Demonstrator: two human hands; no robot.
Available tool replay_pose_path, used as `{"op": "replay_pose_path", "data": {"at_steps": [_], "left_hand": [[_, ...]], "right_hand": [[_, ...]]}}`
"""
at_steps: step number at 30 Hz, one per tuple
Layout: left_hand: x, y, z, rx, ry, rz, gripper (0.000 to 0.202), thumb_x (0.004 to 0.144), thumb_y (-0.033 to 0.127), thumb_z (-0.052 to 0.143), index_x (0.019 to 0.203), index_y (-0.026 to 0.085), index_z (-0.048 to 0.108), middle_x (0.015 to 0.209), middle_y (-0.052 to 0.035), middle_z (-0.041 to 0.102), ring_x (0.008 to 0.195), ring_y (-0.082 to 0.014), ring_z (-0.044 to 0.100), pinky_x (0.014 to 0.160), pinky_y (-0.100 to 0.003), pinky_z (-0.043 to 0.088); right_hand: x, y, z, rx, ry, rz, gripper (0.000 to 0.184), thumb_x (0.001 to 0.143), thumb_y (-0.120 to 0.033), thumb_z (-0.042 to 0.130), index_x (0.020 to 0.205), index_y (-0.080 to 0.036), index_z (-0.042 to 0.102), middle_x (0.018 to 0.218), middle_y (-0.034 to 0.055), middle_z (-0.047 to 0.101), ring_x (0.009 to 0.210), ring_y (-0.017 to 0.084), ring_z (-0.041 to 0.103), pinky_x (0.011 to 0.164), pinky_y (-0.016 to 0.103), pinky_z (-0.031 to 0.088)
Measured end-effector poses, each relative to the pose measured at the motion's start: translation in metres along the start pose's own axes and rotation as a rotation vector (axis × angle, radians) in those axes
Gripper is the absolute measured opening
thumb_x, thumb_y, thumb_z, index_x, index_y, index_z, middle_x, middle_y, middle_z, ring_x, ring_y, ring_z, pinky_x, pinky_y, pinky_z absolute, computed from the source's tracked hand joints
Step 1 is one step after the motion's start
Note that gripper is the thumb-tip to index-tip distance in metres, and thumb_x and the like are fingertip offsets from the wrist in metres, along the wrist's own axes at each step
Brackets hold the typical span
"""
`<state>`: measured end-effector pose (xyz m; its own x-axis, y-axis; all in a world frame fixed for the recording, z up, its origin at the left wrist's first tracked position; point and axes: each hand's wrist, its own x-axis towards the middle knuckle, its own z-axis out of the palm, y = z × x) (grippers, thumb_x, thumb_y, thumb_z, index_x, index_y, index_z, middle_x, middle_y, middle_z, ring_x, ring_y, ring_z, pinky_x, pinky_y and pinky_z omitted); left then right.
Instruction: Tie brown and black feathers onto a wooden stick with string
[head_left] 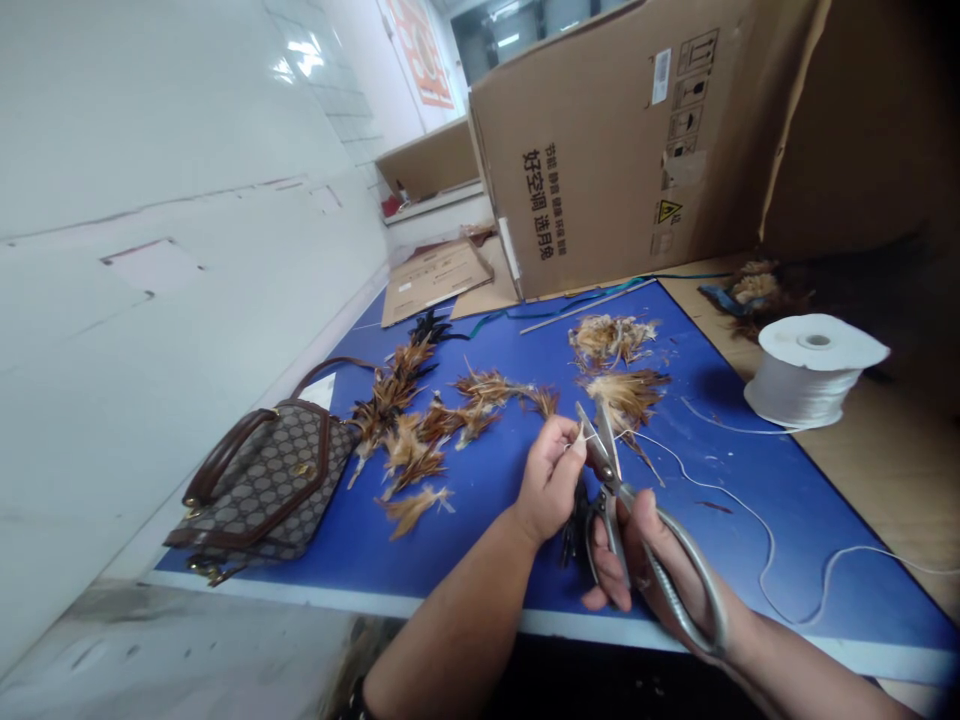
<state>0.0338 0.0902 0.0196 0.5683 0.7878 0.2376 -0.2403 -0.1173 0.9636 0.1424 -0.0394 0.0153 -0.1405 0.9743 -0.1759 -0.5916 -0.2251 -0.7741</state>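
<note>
My right hand (660, 560) grips a pair of large metal scissors (613, 480) by the handles, with the blades parted. Between the blades runs a white cord (679, 455), close to my left fingertips. My left hand (551, 480) is closed in a pinch on the cord's end. Just beyond the blades lies a fan of brown feathers (628, 395), with a tangled feather pile (611, 340) behind it. Something dark, perhaps feathers, shows below my left hand, partly hidden. From the cord near the blades, a loose length winds right across the blue table (712, 540).
A white spool of cord (806, 380) stands at the right. Feather bunches (427, 440) lie at centre left, beside a patterned handbag (270, 480). A large cardboard box (600, 160) rises at the back, with flat cardboard (431, 280) to its left.
</note>
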Motion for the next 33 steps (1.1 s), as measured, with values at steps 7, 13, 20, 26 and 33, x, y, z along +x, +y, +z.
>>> {"op": "replay_pose_path", "data": {"at_steps": [7,13,20,26,33], "left_hand": [[0.000,0.003,0.003,-0.027,-0.026,0.005,0.028,0.102,0.045,0.056,0.095,0.019,0.055,0.084,-0.0022,0.063,0.074,-0.0140,0.059,0.074,-0.027,0.050],[0.000,0.004,0.003,0.000,-0.022,0.011,0.028,0.102,0.044,0.056,0.092,0.018,0.055,0.082,-0.0021,0.062,0.074,-0.0137,0.060,0.074,-0.027,0.050],[0.004,-0.002,0.002,-0.023,-0.019,0.032,0.028,0.103,0.045,0.054,0.092,0.019,0.054,0.082,-0.0021,0.063,0.074,-0.0141,0.060,0.073,-0.028,0.050],[0.008,-0.005,-0.002,0.005,-0.003,0.009,0.027,0.105,0.043,0.049,0.093,0.019,0.054,0.077,-0.0022,0.065,0.075,-0.0153,0.063,0.080,-0.032,0.051],[0.009,-0.004,0.000,0.045,0.131,-0.017,0.028,0.100,0.046,0.058,0.109,0.019,0.060,0.111,-0.0108,0.072,0.084,-0.0185,0.072,0.070,-0.030,0.057]], "right_hand": [[0.001,-0.001,0.003,0.047,0.035,0.018,0.066,0.087,-0.083,0.050,0.088,-0.019,0.067,0.067,-0.0008,0.055,0.051,0.013,0.049,0.071,0.046,0.060],[0.004,0.000,0.003,0.065,0.032,0.010,0.067,0.085,-0.084,0.051,0.085,-0.018,0.067,0.063,-0.0016,0.053,0.046,0.012,0.046,0.059,0.043,0.061],[0.007,-0.008,-0.004,0.024,0.057,0.069,0.065,0.086,-0.081,0.055,0.082,-0.017,0.064,0.058,-0.0033,0.051,0.039,0.010,0.044,0.048,0.042,0.062],[0.009,-0.031,-0.010,-0.098,0.096,0.102,0.061,0.089,-0.079,0.053,0.081,-0.019,0.060,0.057,-0.0058,0.047,0.037,0.008,0.038,0.041,0.036,0.058],[-0.019,-0.097,-0.049,-1.027,0.207,-0.142,0.043,0.083,-0.055,0.078,0.073,-0.019,0.056,0.063,-0.0029,0.052,0.056,0.012,0.050,0.051,0.024,0.041]]}}
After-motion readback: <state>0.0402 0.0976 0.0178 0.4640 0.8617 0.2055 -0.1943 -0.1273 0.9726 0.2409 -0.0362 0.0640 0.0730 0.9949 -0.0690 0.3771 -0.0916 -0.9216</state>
